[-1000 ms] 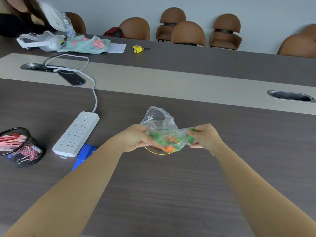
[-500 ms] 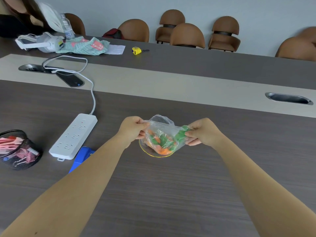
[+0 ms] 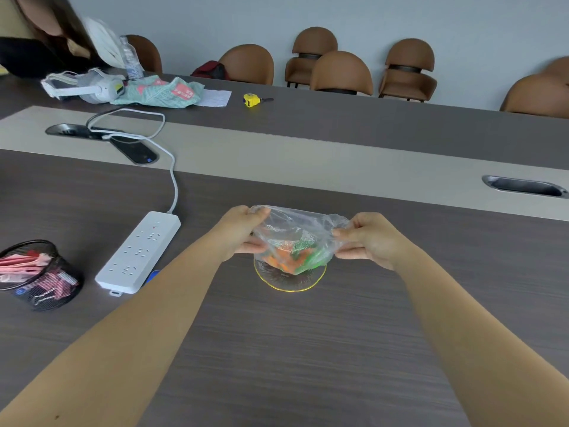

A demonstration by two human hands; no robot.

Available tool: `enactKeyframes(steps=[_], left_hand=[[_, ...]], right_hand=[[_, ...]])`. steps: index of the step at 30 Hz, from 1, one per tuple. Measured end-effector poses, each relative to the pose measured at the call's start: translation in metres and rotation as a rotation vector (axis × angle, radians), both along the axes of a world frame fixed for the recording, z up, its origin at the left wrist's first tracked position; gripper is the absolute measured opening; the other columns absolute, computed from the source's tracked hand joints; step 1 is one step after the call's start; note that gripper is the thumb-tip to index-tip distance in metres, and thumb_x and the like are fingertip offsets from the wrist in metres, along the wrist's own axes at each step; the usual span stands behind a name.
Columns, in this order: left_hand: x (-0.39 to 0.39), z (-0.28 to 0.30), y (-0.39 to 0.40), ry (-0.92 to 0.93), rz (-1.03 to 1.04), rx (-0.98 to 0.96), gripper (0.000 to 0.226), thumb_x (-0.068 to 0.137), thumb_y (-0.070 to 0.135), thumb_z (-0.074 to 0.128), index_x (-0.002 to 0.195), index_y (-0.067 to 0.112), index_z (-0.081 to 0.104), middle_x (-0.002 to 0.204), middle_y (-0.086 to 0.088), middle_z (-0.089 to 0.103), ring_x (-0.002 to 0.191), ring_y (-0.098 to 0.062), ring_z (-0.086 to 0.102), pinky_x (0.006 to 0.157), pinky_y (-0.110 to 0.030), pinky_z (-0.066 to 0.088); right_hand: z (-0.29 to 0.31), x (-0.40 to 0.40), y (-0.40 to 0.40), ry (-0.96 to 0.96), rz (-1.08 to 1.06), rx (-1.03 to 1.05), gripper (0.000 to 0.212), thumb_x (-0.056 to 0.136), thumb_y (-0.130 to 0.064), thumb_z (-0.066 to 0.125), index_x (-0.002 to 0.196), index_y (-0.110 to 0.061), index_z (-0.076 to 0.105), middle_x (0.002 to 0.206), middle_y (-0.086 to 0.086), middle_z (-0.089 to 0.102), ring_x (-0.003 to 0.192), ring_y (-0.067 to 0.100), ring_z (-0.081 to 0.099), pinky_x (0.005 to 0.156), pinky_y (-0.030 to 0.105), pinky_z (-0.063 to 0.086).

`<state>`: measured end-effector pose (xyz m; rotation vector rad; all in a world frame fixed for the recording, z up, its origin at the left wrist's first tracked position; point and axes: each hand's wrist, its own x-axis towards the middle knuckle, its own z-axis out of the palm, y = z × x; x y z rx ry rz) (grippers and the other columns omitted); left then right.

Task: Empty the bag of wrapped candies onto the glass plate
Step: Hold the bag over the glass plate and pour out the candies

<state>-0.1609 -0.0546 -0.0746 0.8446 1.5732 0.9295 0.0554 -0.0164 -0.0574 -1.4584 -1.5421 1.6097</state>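
A clear plastic bag [image 3: 295, 229] with orange and green wrapped candies [image 3: 292, 257] hangs between my hands, stretched wide. My left hand [image 3: 243, 232] pinches its left edge and my right hand [image 3: 366, 238] pinches its right edge. The candies sag in the bag's lower part, just above a small glass plate [image 3: 289, 282] with a yellow rim on the dark table. The bag hides the far half of the plate. No candy is visible on the plate's near, uncovered part.
A white power strip [image 3: 138, 252] with its cord lies to the left, a blue object [image 3: 153, 275] peeking out beside it. A black mesh cup [image 3: 40, 275] of clips stands at far left. A phone [image 3: 134, 151], headset, yellow tape measure [image 3: 252, 99] and chairs are farther back.
Both hands have lifted and pulled the bag wider over the plate. The candies have slid down toward the bag's bottom right.
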Motion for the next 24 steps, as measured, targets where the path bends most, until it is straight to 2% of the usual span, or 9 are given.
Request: enactKeyframes(steps=[3,5,7,10,12,13,17,20,24], left_hand=[[-0.006,0.001,0.000,-0.053,-0.012,0.050,0.017,0.088,0.022,0.054,0.088,0.005,0.048,0.102,-0.011,0.059,0.081,-0.020,0.061,0.086,-0.035,0.051],[-0.009,0.001,0.000,-0.052,-0.046,0.068,0.015,0.085,0.014,0.057,0.079,0.011,0.045,0.090,-0.005,0.058,0.080,-0.014,0.060,0.084,-0.031,0.053],[-0.011,-0.002,0.000,-0.035,-0.093,0.086,0.012,0.082,0.008,0.061,0.084,0.010,0.049,0.097,-0.007,0.057,0.087,-0.014,0.060,0.077,-0.024,0.056],[-0.016,-0.008,0.000,0.109,-0.163,0.090,0.032,0.078,0.001,0.063,0.109,0.002,0.056,0.109,-0.011,0.054,0.101,-0.021,0.056,0.084,-0.026,0.051],[-0.017,-0.010,-0.002,0.265,-0.210,0.106,0.039,0.077,0.002,0.064,0.115,0.001,0.057,0.103,-0.007,0.056,0.098,-0.020,0.053,0.077,-0.019,0.045],[-0.018,-0.012,-0.004,0.303,-0.221,0.117,0.038,0.076,0.002,0.065,0.114,0.002,0.059,0.099,-0.006,0.057,0.096,-0.019,0.052,0.074,-0.018,0.043],[-0.019,-0.021,-0.008,0.361,-0.199,0.132,0.026,0.075,0.002,0.066,0.101,0.000,0.062,0.090,0.005,0.054,0.088,-0.015,0.048,0.064,-0.015,0.037],[-0.017,-0.025,-0.009,0.464,-0.216,0.152,0.008,0.075,0.005,0.067,0.077,0.006,0.060,0.085,0.003,0.052,0.084,-0.016,0.044,0.059,-0.017,0.032],[-0.016,-0.026,-0.007,0.545,-0.217,0.172,0.031,0.076,0.007,0.067,0.054,0.017,0.047,0.067,0.007,0.041,0.077,-0.015,0.042,0.053,-0.016,0.030]], right_hand=[[0.001,-0.005,0.005,0.050,-0.008,-0.007,0.018,0.078,0.005,0.060,0.078,-0.007,0.048,0.077,0.012,0.057,0.056,0.013,0.066,0.054,0.023,0.059],[0.000,-0.005,0.007,0.000,0.036,0.011,0.030,0.077,0.008,0.059,0.105,-0.001,0.053,0.083,0.009,0.057,0.066,0.017,0.063,0.055,0.021,0.058],[0.000,-0.003,0.006,-0.098,0.128,0.043,0.043,0.078,0.007,0.058,0.120,0.002,0.051,0.087,0.009,0.058,0.070,0.015,0.060,0.056,0.017,0.055],[-0.003,-0.004,0.003,-0.266,0.257,0.098,0.023,0.079,0.000,0.060,0.102,0.001,0.065,0.081,0.004,0.061,0.073,0.015,0.058,0.059,0.014,0.051],[-0.006,-0.005,0.003,-0.311,0.248,0.097,0.005,0.078,-0.004,0.063,0.078,-0.007,0.067,0.080,0.004,0.060,0.078,0.018,0.057,0.069,0.020,0.050],[-0.009,-0.004,0.003,-0.299,0.231,0.087,0.009,0.078,-0.005,0.063,0.071,-0.010,0.063,0.079,0.005,0.059,0.079,0.019,0.057,0.074,0.023,0.051],[-0.014,-0.001,0.000,-0.145,0.197,-0.058,0.019,0.081,-0.006,0.060,0.065,-0.011,0.050,0.078,0.004,0.064,0.074,0.014,0.064,0.071,0.025,0.056],[-0.019,-0.005,-0.003,-0.083,0.141,-0.082,0.029,0.078,-0.001,0.062,0.060,-0.012,0.042,0.077,0.007,0.061,0.074,0.017,0.065,0.068,0.026,0.058],[-0.026,-0.011,-0.002,-0.124,0.068,0.029,0.039,0.072,0.006,0.066,0.058,-0.013,0.035,0.070,0.010,0.055,0.069,0.023,0.066,0.081,0.037,0.056]])
